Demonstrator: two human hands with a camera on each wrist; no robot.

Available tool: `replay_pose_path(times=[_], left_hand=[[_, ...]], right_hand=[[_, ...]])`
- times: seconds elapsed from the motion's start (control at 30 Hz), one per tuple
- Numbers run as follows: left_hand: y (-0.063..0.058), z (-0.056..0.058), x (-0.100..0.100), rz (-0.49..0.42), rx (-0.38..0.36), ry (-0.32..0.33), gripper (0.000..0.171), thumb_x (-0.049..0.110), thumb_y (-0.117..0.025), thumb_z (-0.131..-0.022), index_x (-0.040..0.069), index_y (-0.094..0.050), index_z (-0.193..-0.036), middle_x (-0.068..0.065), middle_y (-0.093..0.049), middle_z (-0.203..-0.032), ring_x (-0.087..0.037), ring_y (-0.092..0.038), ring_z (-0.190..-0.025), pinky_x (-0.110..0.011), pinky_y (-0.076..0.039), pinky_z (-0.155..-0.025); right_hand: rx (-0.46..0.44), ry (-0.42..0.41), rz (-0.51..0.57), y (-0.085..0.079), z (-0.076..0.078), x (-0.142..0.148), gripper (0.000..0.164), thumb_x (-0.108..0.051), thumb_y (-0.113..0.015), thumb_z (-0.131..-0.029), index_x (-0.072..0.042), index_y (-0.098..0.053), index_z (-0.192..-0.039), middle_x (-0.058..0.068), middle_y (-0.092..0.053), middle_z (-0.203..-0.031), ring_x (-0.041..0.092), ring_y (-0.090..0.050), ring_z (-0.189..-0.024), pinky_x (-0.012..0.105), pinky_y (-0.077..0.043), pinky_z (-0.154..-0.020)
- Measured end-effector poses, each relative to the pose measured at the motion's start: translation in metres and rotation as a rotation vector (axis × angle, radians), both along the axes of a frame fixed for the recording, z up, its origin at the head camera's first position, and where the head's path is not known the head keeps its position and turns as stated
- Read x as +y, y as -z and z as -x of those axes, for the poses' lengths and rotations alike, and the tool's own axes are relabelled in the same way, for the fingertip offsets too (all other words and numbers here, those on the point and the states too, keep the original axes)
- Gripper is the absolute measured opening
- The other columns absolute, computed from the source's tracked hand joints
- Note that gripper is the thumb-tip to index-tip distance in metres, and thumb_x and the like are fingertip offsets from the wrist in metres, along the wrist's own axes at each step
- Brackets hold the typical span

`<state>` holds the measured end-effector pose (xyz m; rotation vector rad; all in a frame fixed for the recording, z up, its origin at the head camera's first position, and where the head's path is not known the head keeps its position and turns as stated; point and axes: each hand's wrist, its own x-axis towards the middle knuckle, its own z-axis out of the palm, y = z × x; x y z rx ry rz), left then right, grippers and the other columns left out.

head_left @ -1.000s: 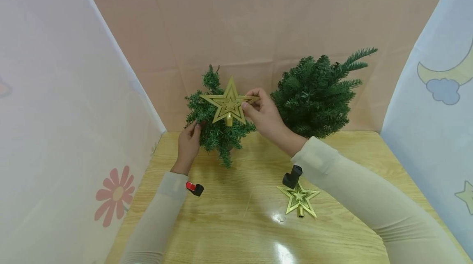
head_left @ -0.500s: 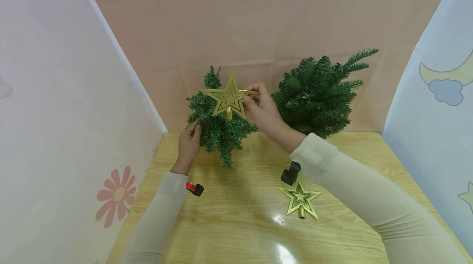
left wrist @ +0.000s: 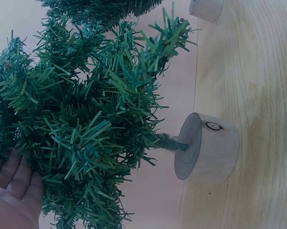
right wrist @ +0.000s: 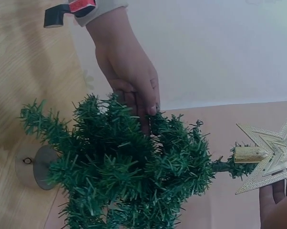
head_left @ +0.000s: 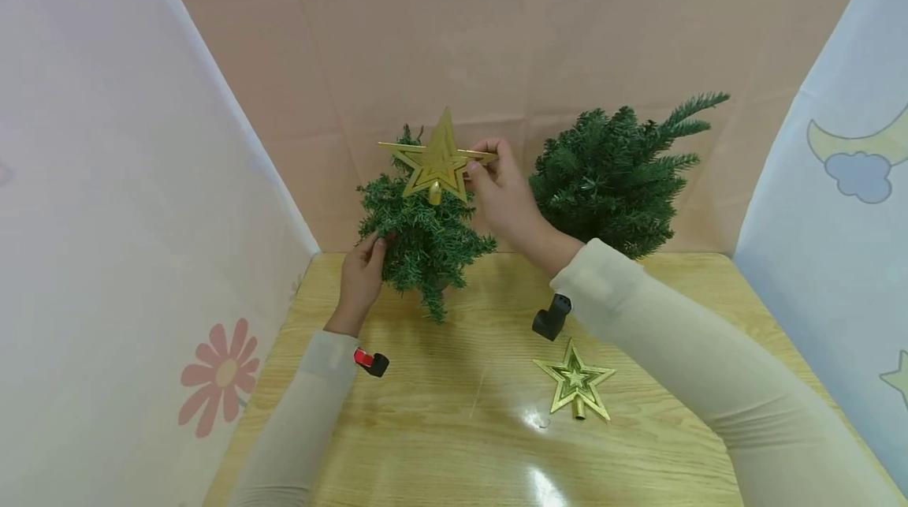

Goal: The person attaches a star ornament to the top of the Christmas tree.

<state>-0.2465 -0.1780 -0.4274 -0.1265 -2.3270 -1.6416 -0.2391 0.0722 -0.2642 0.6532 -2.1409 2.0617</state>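
Observation:
My right hand point(head_left: 507, 195) pinches a gold star tree topper point(head_left: 441, 156) by one side point, thumb in front. The star faces the head camera, its short tube socket point(right wrist: 248, 154) at the bottom. In the right wrist view the tip of a small artificial Christmas tree point(head_left: 422, 243) lies right at this socket and overlaps it. My left hand point(head_left: 360, 278) holds a branch on the tree's left side between thumb and fingers; foliage hides some fingertips. The tree stands upright on a round wooden base point(left wrist: 215, 157).
A second gold star point(head_left: 571, 389) lies on the wooden table point(head_left: 426, 428) near my right forearm. A fuller, darker green tree point(head_left: 606, 176) stands at the back right. A peach cloth point(head_left: 454, 34) hangs behind, with printed pale panels point(head_left: 128, 136) at both sides.
My right hand has raised the star and pushed it farther back, toward the tree's top, and the star has tilted. The left hand stays on its branch.

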Motion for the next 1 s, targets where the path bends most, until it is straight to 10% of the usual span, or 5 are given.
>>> replay_pose_path(times=[0.27,0.4,0.53,1.0], left_hand=[[0.000,0.001,0.000,-0.008,0.018,0.008,0.053,0.040,-0.044,-0.104,0.006,-0.046,-0.144,-0.023,-0.054,-0.063,-0.013,-0.027,-0.042,-0.032,-0.036,-0.048],[0.000,0.001,-0.001,-0.027,0.006,0.014,0.052,0.041,-0.045,-0.104,0.008,-0.047,-0.145,-0.018,-0.067,-0.113,-0.017,-0.062,-0.077,-0.033,-0.051,-0.072],[0.001,0.002,-0.001,-0.040,-0.009,0.033,0.054,0.041,-0.045,-0.104,0.007,-0.045,-0.145,-0.012,-0.052,-0.140,-0.023,-0.049,-0.128,-0.041,-0.042,-0.103],[0.001,0.002,-0.001,-0.058,-0.033,0.050,0.050,0.034,-0.044,-0.105,0.006,-0.041,-0.147,-0.013,-0.047,-0.145,-0.027,-0.045,-0.132,-0.044,-0.038,-0.106]], right_hand=[[-0.016,-0.026,0.070,-0.006,0.009,-0.005,0.010,-0.006,-0.035,-0.106,-0.006,-0.034,-0.116,0.021,-0.047,-0.129,0.029,-0.055,-0.116,0.035,-0.045,-0.099],[-0.002,-0.013,0.047,-0.009,0.014,-0.004,0.010,-0.008,-0.035,-0.106,-0.007,-0.035,-0.116,0.019,-0.046,-0.126,0.028,-0.055,-0.115,0.035,-0.045,-0.099],[0.027,-0.005,0.060,-0.015,0.019,-0.005,0.009,-0.007,-0.035,-0.106,-0.007,-0.035,-0.116,0.018,-0.046,-0.126,0.028,-0.055,-0.116,0.036,-0.045,-0.099],[0.080,0.044,0.003,-0.026,0.024,-0.004,0.010,-0.007,-0.037,-0.106,-0.005,-0.037,-0.116,0.016,-0.047,-0.124,0.024,-0.056,-0.115,0.034,-0.047,-0.097]])
